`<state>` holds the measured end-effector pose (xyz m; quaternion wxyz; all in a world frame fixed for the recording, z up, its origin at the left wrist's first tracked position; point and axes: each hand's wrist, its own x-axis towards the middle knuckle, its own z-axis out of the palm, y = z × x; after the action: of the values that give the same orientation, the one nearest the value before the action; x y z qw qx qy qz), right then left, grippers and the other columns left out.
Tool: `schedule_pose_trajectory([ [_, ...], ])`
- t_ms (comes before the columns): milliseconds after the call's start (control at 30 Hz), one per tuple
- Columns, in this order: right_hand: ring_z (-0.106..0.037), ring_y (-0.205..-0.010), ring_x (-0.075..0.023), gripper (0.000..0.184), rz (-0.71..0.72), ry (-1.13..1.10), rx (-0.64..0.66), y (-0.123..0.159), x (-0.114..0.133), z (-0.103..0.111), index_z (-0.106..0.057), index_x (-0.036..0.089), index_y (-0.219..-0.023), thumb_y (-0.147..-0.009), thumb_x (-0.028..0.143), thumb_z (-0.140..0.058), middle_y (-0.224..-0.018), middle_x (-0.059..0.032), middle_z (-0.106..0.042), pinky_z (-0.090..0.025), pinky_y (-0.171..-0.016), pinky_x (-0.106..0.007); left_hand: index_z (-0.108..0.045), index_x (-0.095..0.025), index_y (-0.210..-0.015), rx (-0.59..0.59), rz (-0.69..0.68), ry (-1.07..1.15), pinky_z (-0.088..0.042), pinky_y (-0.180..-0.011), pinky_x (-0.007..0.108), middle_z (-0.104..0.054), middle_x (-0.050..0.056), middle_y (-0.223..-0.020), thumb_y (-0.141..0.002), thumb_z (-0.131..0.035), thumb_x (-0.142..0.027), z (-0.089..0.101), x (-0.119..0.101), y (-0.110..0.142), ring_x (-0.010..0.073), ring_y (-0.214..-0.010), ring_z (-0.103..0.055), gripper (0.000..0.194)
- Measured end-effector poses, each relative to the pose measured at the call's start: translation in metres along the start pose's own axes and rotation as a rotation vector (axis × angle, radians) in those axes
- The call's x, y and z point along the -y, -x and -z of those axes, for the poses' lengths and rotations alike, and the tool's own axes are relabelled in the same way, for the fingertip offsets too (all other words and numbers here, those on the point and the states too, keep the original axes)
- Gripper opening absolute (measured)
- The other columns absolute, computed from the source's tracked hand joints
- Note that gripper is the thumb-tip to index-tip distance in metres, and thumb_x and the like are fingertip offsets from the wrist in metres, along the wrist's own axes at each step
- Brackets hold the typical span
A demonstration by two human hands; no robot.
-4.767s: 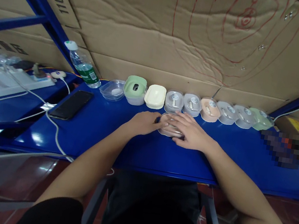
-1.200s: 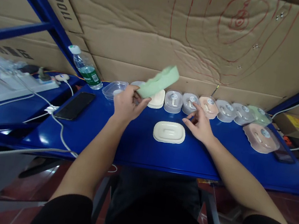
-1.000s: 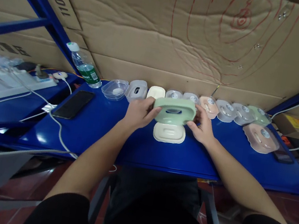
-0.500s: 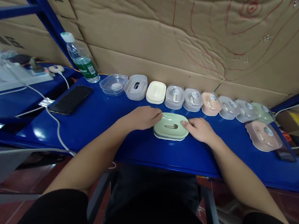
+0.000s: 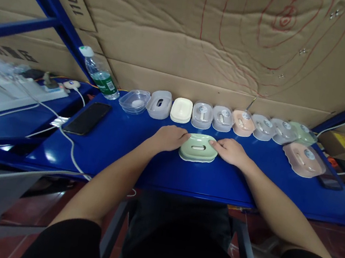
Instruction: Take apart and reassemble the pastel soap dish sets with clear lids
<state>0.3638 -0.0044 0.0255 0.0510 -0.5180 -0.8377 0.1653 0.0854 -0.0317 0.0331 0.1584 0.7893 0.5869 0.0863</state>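
A light green lidded box [image 5: 198, 152], low and rounded, lies flat on the blue table [image 5: 165, 176] in front of me. Its lid has an oval slot with a pale bar in it. My left hand [image 5: 171, 138] grips its left end, thumb side against the rim. On the opposite end, my right hand [image 5: 228, 150] has its thumb on the lid's edge and its other fingers curled along the side. The fingertips of both hands are partly hidden.
Behind it runs a row of containers: a clear tray [image 5: 134, 101], a grey box [image 5: 159, 105], a cream box [image 5: 181, 110], and several lidded ones. A pink box [image 5: 304, 160] stands right. Left are a bottle [image 5: 104, 81], a phone [image 5: 88, 118] and a white cable [image 5: 71, 154].
The view has shifted slightly, so everything sits a little lower in it. Both hands keep their hold on the green box, which shows no clear movement on the table.
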Motion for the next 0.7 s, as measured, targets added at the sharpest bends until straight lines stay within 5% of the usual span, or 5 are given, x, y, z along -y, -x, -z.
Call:
schedule_pose_trajectory([
  [300, -0.065, -0.071, -0.0242, 0.071, -0.055, -0.028, -0.051, -0.001, 0.0049, -0.0007, -0.061, 0.023, -0.064, -0.105, 0.072, -0.03, -0.068, -0.0075, -0.068, -0.035, -0.062, -0.034, -0.072, -0.02, -0.091, -0.04, 0.017, -0.037, -0.05, -0.083, 0.037, -0.078, 0.012, -0.106, -0.109, -0.033, -0.046, 0.0003, -0.0047, -0.0002, 0.0299, -0.103, -0.072, 0.05],
  [700, -0.066, -0.077, -0.0236, 0.073, -0.042, 0.001, -0.008, -0.0021, 0.005, -0.0039, -0.06, 0.023, -0.065, -0.102, 0.079, -0.032, -0.075, -0.0075, -0.071, -0.033, -0.061, -0.034, -0.074, -0.024, -0.129, -0.002, 0.042, -0.074, -0.052, -0.091, 0.041, -0.072, 0.012, -0.134, -0.108, -0.04, -0.048, -0.0026, -0.0028, -0.0017, 0.0293, -0.111, -0.07, 0.046],
])
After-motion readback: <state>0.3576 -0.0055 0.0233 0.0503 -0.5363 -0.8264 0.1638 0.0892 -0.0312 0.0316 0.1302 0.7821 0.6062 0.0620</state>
